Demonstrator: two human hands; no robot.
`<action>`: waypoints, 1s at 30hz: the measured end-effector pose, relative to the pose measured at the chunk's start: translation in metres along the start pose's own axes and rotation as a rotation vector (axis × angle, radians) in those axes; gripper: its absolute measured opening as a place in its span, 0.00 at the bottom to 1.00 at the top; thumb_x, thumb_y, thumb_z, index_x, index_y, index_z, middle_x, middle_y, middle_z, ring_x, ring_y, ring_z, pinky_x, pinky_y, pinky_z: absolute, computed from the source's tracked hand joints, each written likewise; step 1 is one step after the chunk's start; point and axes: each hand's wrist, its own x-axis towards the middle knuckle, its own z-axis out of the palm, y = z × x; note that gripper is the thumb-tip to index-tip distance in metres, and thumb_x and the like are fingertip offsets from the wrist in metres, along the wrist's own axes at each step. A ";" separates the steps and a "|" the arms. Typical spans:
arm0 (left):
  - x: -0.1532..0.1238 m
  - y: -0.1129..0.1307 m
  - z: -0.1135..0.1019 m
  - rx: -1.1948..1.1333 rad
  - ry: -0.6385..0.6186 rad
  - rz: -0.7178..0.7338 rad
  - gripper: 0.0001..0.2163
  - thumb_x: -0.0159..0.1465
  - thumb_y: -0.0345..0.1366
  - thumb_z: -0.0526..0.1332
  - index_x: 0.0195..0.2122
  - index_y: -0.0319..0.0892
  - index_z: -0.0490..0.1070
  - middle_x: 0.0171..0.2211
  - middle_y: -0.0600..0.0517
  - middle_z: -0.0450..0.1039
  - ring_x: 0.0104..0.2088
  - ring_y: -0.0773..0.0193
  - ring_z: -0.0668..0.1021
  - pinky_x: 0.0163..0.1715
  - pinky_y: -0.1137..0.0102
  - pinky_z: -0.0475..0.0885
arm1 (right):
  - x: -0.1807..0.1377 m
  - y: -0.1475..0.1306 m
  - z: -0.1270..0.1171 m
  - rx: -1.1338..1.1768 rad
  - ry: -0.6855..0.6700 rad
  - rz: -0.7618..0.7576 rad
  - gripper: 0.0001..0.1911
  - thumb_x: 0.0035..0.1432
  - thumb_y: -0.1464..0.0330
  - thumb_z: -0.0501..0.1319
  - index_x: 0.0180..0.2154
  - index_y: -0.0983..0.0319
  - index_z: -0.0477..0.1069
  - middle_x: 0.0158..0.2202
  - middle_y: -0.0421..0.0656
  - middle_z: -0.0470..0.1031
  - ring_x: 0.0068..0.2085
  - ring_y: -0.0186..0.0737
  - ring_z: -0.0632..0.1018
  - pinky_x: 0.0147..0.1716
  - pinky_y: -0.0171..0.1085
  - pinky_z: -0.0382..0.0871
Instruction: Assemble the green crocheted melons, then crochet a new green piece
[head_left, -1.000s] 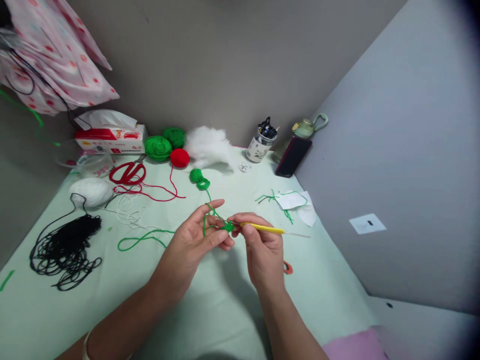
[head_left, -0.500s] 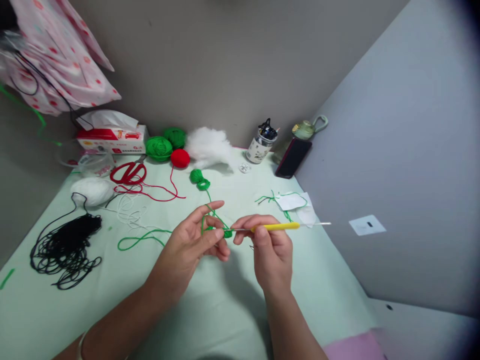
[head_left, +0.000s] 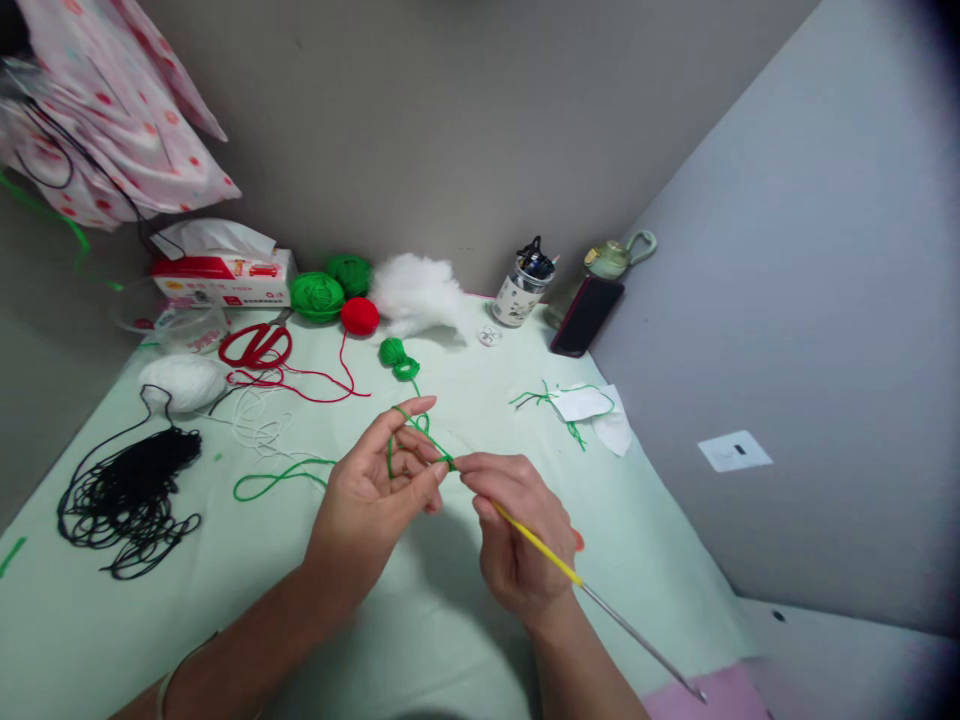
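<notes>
My left hand (head_left: 371, 490) is closed in a pinch on a small bit of green crochet work (head_left: 450, 463), its thumb pressed toward the fingers. Green yarn (head_left: 422, 425) loops over its raised index finger and leads back to a small green yarn ball (head_left: 392, 352). In my right hand (head_left: 525, 530) lies a crochet hook with a yellow grip (head_left: 553, 558), its metal shaft slanting down to the right past the wrist. The fingertips of that hand touch the green work beside my left thumb. The hook's other end is hidden by the right fingers.
On the left are a black yarn bundle (head_left: 142, 495), a white yarn ball (head_left: 182, 383) and red scissors (head_left: 256, 345). Behind stand a tissue box (head_left: 225, 280), green balls (head_left: 318, 297), a red ball (head_left: 360, 316), white stuffing (head_left: 420, 295), a pen cup (head_left: 517, 295) and a phone (head_left: 587, 316).
The crochet hook has swung from nearly level to slanting down right. My right hand has turned, and its fingertips have come to the green work. My left hand shifted slightly left.
</notes>
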 end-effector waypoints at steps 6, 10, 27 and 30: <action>0.002 0.002 -0.005 -0.247 -0.206 -0.280 0.26 0.61 0.39 0.72 0.60 0.42 0.70 0.23 0.61 0.66 0.14 0.79 0.58 0.15 0.79 0.53 | -0.010 0.004 0.006 -0.045 0.002 0.022 0.30 0.63 0.77 0.63 0.62 0.46 0.72 0.48 0.47 0.81 0.49 0.47 0.82 0.44 0.44 0.79; 0.008 0.011 -0.009 -0.328 -0.235 -0.332 0.22 0.61 0.36 0.72 0.55 0.37 0.73 0.16 0.66 0.55 0.15 0.78 0.51 0.15 0.79 0.48 | -0.001 0.002 0.006 0.378 0.167 0.344 0.17 0.68 0.74 0.59 0.49 0.50 0.80 0.41 0.44 0.81 0.40 0.41 0.81 0.38 0.42 0.76; 0.005 0.004 -0.003 -0.374 -0.193 -0.378 0.18 0.62 0.36 0.72 0.53 0.40 0.78 0.18 0.62 0.57 0.17 0.76 0.58 0.17 0.79 0.55 | 0.000 0.003 0.006 0.345 0.151 0.391 0.14 0.67 0.73 0.61 0.46 0.51 0.81 0.41 0.44 0.81 0.40 0.42 0.80 0.39 0.43 0.76; 0.007 0.006 -0.005 -0.395 -0.164 -0.344 0.14 0.61 0.34 0.72 0.48 0.39 0.80 0.21 0.61 0.59 0.17 0.78 0.56 0.16 0.79 0.55 | 0.007 0.008 0.005 0.655 0.271 0.606 0.10 0.69 0.67 0.61 0.38 0.56 0.81 0.34 0.42 0.79 0.31 0.37 0.77 0.32 0.39 0.73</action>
